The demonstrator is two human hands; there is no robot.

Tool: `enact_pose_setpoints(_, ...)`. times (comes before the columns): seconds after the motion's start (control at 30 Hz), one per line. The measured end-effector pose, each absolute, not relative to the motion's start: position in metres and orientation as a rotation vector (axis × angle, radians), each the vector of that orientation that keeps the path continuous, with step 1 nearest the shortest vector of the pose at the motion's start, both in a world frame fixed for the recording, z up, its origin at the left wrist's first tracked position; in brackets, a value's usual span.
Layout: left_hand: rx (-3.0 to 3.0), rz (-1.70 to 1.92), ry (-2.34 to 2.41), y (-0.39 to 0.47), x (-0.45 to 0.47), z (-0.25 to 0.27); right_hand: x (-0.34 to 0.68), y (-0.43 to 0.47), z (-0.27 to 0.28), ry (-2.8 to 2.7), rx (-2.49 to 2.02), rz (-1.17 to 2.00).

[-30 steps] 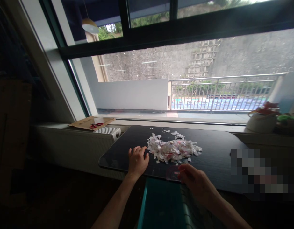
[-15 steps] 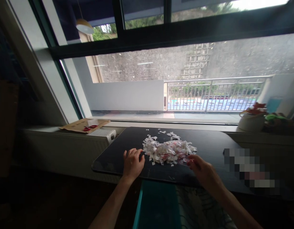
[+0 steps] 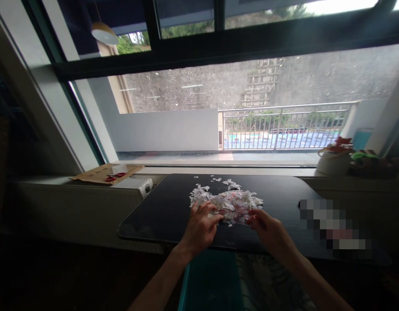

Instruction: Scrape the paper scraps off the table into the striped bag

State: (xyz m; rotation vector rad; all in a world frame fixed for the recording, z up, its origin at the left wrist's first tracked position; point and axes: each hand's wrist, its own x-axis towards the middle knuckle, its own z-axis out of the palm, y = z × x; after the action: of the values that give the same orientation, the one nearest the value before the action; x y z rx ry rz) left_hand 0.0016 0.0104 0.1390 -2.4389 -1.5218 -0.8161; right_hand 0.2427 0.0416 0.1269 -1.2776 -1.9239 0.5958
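Note:
A heap of small white and pale pink paper scraps (image 3: 233,201) lies on the black tabletop (image 3: 147,216). Over its front left side is my left hand (image 3: 202,224), fingers apart and touching the scraps, with the thumb pointing right. At the heap's front right edge my right hand (image 3: 267,226) is closed, thumb against fingers, on a thin see-through pinkish plastic piece (image 3: 242,220). That piece lies against the scraps, and its exact kind is hard to make out.
Under the table's front edge stands a teal bin (image 3: 212,280). Red-handled scissors (image 3: 115,176) lie on brown paper (image 3: 92,175) at the left, beside a radiator (image 3: 137,186). A white pot (image 3: 333,162) stands on the right sill. A blurred-out patch (image 3: 335,224) covers the table's right side.
My left hand has moved right, from beside the heap onto its front left part. My right hand stays at the front right edge, still holding the plastic. The view has shifted slightly.

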Motion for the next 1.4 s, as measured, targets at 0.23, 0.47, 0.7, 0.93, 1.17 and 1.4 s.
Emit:
enact_pose_setpoints(0.23,-2.428,-0.612,-1.533,0.018,0.008,0.145,0.245,0.04,0.133,-1.879,-1.342,0.485)
enact_pose_setpoints(0.47,-2.566,-0.595,-1.457,0.004,0.018,0.143,0.239,0.034,0.135,-1.918,-1.258,0.532)
enact_pose_setpoints(0.7,-2.626,-0.614,-1.5,-0.009,0.011,0.146,0.241,0.035,0.135,-1.927,-1.295,0.558)
enact_pose_setpoints(0.93,-2.57,-0.52,-1.467,0.012,0.024,0.146,0.249,0.039,0.13,-1.876,-1.35,0.579)
enact_pose_setpoints(1.17,-2.53,-0.463,-1.465,0.007,0.014,0.145,0.262,0.04,0.126,-1.833,-1.353,0.585)
enact_pose_setpoints(1.4,-2.546,-0.431,-1.439,0.004,0.015,0.148,0.257,0.035,0.129,-1.843,-1.351,0.602)
